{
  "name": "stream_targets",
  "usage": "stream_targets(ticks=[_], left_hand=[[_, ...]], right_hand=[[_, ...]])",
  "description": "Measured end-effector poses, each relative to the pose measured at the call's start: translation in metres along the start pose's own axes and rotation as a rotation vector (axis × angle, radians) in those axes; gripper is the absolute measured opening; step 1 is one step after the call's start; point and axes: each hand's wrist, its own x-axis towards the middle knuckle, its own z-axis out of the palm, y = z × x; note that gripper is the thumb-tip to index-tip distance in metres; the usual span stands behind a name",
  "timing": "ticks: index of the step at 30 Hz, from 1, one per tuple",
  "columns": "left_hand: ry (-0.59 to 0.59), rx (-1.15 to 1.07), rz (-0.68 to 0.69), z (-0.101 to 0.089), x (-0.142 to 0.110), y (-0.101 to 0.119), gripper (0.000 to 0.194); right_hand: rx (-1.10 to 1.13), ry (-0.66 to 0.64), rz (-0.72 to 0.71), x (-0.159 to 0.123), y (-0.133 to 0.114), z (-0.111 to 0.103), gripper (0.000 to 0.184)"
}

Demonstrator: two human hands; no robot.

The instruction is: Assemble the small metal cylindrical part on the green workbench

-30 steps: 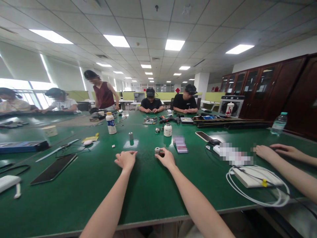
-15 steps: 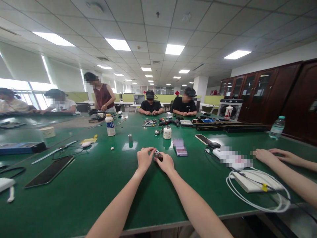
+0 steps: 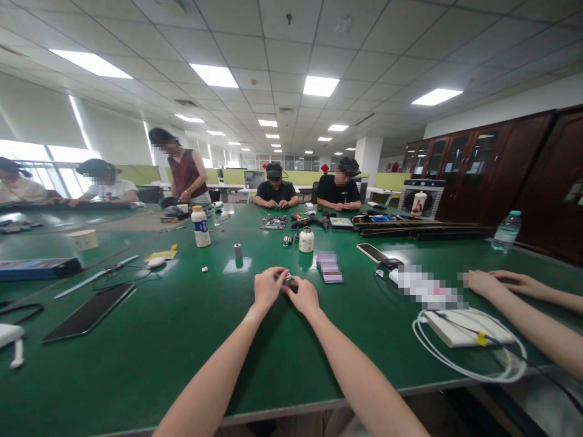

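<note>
Both hands meet around a small grey metal cylinder (image 3: 287, 279) over the green table (image 3: 282, 376). My left hand (image 3: 268, 287) is closed, thumb and fingertips at the cylinder's upper left side. From the right, my right hand (image 3: 303, 294) grips its body, and the fingers cover much of it. A lighter round top shows between the fingertips. Further off stands a similar grey cylinder (image 3: 238, 250), upright and untouched. The white jar (image 3: 306, 240) is beyond my hands, and a phone with a lit screen (image 3: 330, 267) lies to their right.
Left are a dark tablet (image 3: 90, 312), a white-capped bottle (image 3: 201, 226) and a paper cup (image 3: 84, 240). Right, a white cable (image 3: 432, 363) coils around a flat white box (image 3: 469, 328). A neighbour's hands (image 3: 494, 284) rest nearby. Several people sit or stand across the table.
The view has shifted slightly. My left fingertips have moved a little over the cylinder's top, and both hands still hold it in about the same place.
</note>
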Motion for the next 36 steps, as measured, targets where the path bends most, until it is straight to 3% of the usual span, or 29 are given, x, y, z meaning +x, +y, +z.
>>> stream_targets(ticks=[10,16,23,30,36], left_hand=[[-0.038,-0.097,0.03,0.003,0.005,-0.013,0.027],[-0.049,0.035,0.095,0.001,0.003,-0.009,0.027],[-0.02,0.092,-0.039,-0.001,-0.001,0.002,0.027],[-0.005,0.177,0.04,-0.003,-0.006,0.005,0.024],[-0.08,-0.111,-0.01,0.005,-0.003,-0.014,0.029]], right_hand=[[0.005,0.009,0.008,-0.001,-0.001,0.0,0.036],[0.018,-0.019,0.015,-0.002,-0.003,-0.004,0.037],[-0.026,-0.058,0.041,-0.002,-0.007,-0.008,0.037],[-0.045,-0.059,0.051,-0.003,-0.009,-0.009,0.038],[0.071,-0.033,0.051,-0.003,-0.008,-0.008,0.041]])
